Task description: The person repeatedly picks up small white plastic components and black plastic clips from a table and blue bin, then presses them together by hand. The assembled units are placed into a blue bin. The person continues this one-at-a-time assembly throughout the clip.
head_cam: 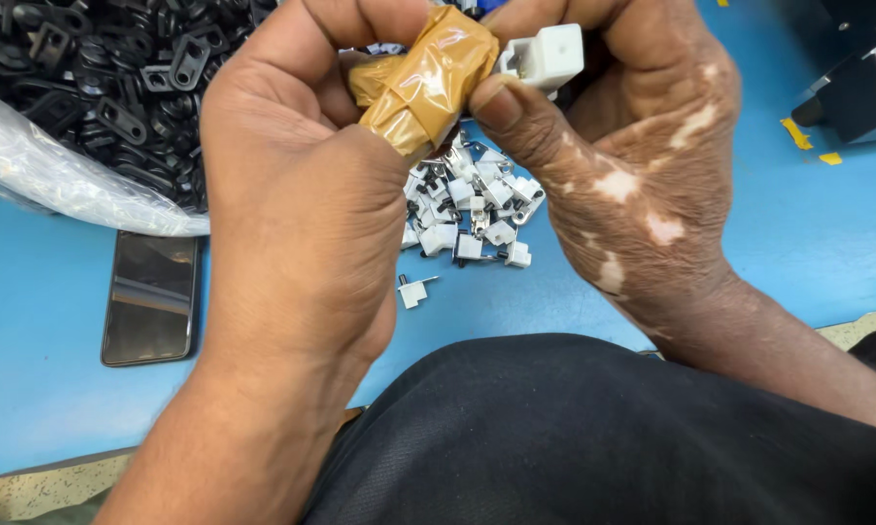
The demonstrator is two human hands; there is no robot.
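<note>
My left hand [297,209] and my right hand [622,146] meet close under the camera over a blue table [807,224]. A small white plastic block [547,55] is pinched between my right thumb and fingers. My left thumb, wrapped in brown tape [423,83], presses against the block's left side. Below the hands lies a heap of small white plastic parts [472,209] with metal bits. One white part [413,290] lies apart from the heap, nearer to me.
A clear plastic bag [59,175] holding many black plastic pieces [98,73] fills the far left. A dark phone [151,297] lies flat beside it. A black and silver device [860,83] stands at the far right. My dark-clothed lap [593,437] is at the near edge.
</note>
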